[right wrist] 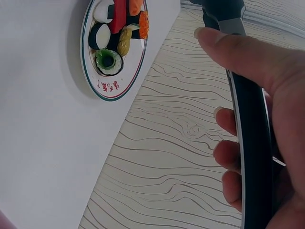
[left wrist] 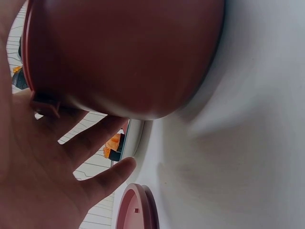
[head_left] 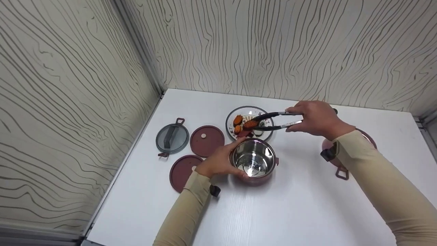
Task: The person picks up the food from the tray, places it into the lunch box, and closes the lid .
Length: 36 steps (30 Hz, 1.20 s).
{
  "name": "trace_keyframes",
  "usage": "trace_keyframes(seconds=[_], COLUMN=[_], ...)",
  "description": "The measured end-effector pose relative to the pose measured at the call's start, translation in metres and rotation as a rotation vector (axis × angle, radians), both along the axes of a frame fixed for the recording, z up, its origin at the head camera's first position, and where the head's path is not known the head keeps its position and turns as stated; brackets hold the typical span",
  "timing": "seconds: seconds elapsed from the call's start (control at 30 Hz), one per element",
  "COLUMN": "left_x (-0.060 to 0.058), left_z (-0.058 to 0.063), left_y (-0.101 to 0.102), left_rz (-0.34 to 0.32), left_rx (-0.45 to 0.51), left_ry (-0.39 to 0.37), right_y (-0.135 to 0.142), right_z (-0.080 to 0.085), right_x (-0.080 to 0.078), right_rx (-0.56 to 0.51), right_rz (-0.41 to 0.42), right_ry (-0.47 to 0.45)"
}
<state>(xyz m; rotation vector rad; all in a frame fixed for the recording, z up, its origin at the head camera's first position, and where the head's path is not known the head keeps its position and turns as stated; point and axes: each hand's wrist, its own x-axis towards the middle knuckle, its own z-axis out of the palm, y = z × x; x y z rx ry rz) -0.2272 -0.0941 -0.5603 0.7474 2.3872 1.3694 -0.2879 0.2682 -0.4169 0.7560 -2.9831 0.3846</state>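
My left hand (head_left: pixel 220 160) spans the left side of a maroon pot (left wrist: pixel 128 52), thumb at the near side and fingers spread along the far side. The pot's shiny steel inside (head_left: pixel 254 159) holds no food. My right hand (head_left: pixel 314 118) grips black-and-silver tongs (head_left: pixel 285 113). Between their dark tips, over the plate, is an orange roe sushi piece (head_left: pixel 251 124). The patterned-rim plate (right wrist: pixel 98 91) lies behind the pot and carries several sushi pieces, among them a green-topped roll (right wrist: pixel 109 62) and a red-topped piece (right wrist: pixel 119 14).
Left of the pot lie two maroon round lids (head_left: pixel 207 140) (head_left: pixel 182 172). A grey lid with a bar handle (head_left: pixel 173 138) sits farther left. Under my right forearm is a pinkish pan (head_left: pixel 329 145) with a loop handle. Patterned wall panels (head_left: pixel 273 51) stand behind the white table (head_left: pixel 290 212).
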Motion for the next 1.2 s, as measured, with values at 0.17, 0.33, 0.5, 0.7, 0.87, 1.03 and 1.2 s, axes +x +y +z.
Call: trace_keyframes(seconds=[0.17, 0.33, 0.5, 0.7, 0.87, 1.03, 1.2], left_x=[0.000, 0.001, 0.002, 0.003, 0.001, 0.002, 0.003], left_z=[0.001, 0.002, 0.003, 0.003, 0.002, 0.003, 0.003], left_y=[0.000, 0.000, 0.000, 0.000, 0.000, 0.000, 0.000], left_rz=[0.003, 0.009, 0.024, 0.032, 0.043, 0.028, 0.019], left_rx=[-0.004, -0.008, -0.012, -0.027, -0.050, -0.023, 0.002], left_ry=[0.004, -0.008, -0.025, -0.035, -0.028, -0.024, -0.030], right_y=[-0.001, -0.001, -0.001, -0.001, -0.001, 0.001, 0.001], right_z=[0.000, -0.001, 0.000, 0.002, 0.002, 0.003, 0.002], right_x=[0.002, 0.005, 0.007, 0.011, 0.013, 0.017, 0.020], right_rx=[-0.007, -0.024, -0.026, -0.020, -0.021, -0.015, -0.029], right_rz=[-0.009, -0.002, 0.013, 0.024, 0.033, 0.035, 0.045], right_ry=[-0.008, -0.001, 0.010, 0.010, 0.023, 0.022, 0.018])
